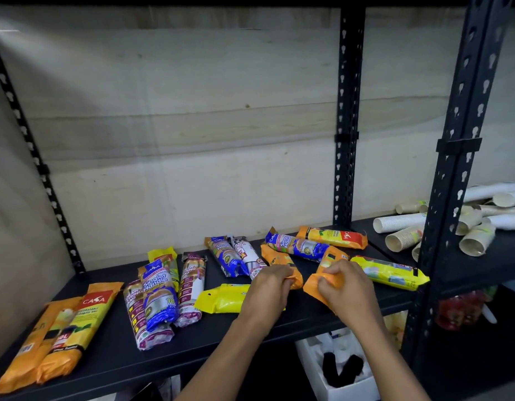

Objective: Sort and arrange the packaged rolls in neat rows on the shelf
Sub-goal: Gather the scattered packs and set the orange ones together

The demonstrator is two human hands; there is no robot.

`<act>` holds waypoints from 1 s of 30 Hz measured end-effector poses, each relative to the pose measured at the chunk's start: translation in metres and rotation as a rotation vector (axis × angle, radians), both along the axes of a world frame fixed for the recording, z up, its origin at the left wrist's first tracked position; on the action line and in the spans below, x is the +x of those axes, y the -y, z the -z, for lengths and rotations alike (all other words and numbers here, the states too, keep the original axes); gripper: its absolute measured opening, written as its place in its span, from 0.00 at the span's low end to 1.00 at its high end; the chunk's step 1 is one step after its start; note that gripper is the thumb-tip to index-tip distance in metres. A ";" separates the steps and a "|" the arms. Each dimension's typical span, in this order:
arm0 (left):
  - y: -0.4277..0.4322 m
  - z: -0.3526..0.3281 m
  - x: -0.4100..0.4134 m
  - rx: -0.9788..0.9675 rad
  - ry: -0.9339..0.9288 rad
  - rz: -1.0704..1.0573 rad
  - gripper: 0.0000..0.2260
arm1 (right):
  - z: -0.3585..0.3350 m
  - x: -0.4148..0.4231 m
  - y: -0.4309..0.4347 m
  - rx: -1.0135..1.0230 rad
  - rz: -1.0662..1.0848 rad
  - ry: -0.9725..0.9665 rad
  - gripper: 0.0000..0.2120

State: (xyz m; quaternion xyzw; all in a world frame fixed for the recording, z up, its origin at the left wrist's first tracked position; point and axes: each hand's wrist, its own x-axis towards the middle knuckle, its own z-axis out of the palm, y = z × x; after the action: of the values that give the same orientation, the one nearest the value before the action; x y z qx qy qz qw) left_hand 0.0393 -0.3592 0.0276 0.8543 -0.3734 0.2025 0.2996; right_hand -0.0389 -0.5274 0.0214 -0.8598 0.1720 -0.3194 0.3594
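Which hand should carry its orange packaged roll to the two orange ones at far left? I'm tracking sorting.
Probably the left hand: its orange packaged roll lies nearer that far-left orange pair.

Far left on the black metal shelf board (111, 351): pair of orange plastic-wrapped rolls (62, 328), side by side, touching. Right of these: cluster of purple-and-white wrapped rolls (189, 285), with a blue wrapped roll (159, 296) on top. Front centre: flat yellow plastic pack (221, 298). Behind it: blue-and-white pair of rolls (239, 256). Under the left hand (268, 287): near orange roll (282, 261). Under the right hand (346, 285): second orange roll (328, 261). Further right: yellow wrapped roll (389, 272). On the neighbouring shelf, right: stacked paper cups (401, 222).
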 end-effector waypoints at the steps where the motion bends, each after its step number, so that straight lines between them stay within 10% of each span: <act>1: -0.003 -0.002 -0.002 -0.044 0.009 -0.004 0.10 | 0.000 -0.002 -0.002 0.001 0.001 0.026 0.08; 30: -0.317 -0.024 -0.027 -0.136 0.246 -0.426 0.11 | -0.036 0.037 -0.264 -0.069 -0.754 0.278 0.09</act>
State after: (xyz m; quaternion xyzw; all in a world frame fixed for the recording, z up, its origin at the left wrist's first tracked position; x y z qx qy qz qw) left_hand 0.0123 -0.0417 0.0511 0.8605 -0.2040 0.3881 0.2593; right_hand -0.0018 -0.2636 0.0578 -0.8228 -0.2165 -0.2840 0.4421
